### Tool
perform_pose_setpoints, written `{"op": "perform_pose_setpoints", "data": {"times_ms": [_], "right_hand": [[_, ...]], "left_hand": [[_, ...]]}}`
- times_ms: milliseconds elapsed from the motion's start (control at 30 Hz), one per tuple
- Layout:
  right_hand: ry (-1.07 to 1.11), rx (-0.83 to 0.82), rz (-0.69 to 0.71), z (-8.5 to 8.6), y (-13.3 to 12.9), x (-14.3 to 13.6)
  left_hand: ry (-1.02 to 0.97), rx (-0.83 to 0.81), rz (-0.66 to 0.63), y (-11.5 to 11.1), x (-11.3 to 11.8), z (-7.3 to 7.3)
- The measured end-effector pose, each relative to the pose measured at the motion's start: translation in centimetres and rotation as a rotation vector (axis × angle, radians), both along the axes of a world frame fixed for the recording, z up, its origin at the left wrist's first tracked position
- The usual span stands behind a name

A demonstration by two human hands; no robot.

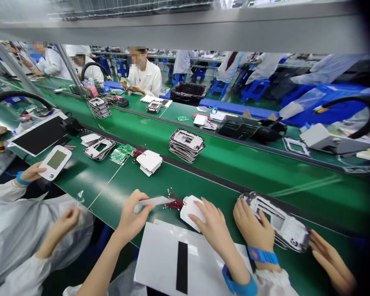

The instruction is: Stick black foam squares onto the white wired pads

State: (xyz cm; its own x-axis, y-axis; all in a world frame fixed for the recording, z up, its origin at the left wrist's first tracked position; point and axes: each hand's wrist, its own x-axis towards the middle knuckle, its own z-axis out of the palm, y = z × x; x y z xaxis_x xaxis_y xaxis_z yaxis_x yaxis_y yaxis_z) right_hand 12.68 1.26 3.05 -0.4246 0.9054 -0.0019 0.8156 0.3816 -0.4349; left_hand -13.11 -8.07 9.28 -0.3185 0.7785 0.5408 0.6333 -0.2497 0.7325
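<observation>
My left hand (132,218) pinches a thin white panel (157,200) between thumb and fingers, tilted nearly edge-on above the green bench. Just right of it, my right hand (214,224), with a blue wrist strap, rests its bent fingers and thumb around a small stack of white panels (188,210). A bundle of dark red wires (175,203) with white ends fans out from the stack toward my left hand. Below both hands lies a large white sheet (157,259) crossed by a black strip (182,263).
To the right, a co-worker's hands (254,226) hold stacked device frames (283,226). A left neighbour holds a white device with a screen (55,160). Ahead are more white panels (149,161), green circuit boards (122,153) and a frame stack (186,144) on the green conveyor belt (142,129).
</observation>
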Motion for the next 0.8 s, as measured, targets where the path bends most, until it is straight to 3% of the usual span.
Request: {"op": "perform_pose_setpoints", "data": {"times_ms": [100,200,300,433,533,667,733,800], "right_hand": [[0.031,-0.008,0.013,1.7,0.7,0.1],[0.290,-0.045,0.079,4.8,-0.1,-0.2],[0.568,-0.078,0.314,8.9,-2.3,-0.2],[0.607,-0.005,0.596,13.1,-5.0,0.0],[0.536,0.149,0.683,13.6,-6.0,-0.2],[0.534,0.343,0.702,12.2,-5.6,-0.6],[0.607,0.279,0.546,11.8,-4.8,-0.7],[0.619,0.047,0.374,12.0,-3.7,-0.9]], "left_hand": [[0.066,0.178,-0.068,-0.3,0.4,-0.6],[0.140,0.277,-0.153,-1.5,0.7,-0.7],[0.179,0.201,-0.267,-3.3,0.7,-0.8],[0.179,0.073,-0.390,-5.0,0.4,-1.0],[0.141,0.110,-0.401,-4.7,1.0,-0.8],[0.058,0.203,-0.419,-3.1,3.0,0.7],[-0.043,0.130,-0.434,-2.3,3.8,1.8],[-0.374,-0.113,-0.517,-1.5,4.2,3.0]]}}
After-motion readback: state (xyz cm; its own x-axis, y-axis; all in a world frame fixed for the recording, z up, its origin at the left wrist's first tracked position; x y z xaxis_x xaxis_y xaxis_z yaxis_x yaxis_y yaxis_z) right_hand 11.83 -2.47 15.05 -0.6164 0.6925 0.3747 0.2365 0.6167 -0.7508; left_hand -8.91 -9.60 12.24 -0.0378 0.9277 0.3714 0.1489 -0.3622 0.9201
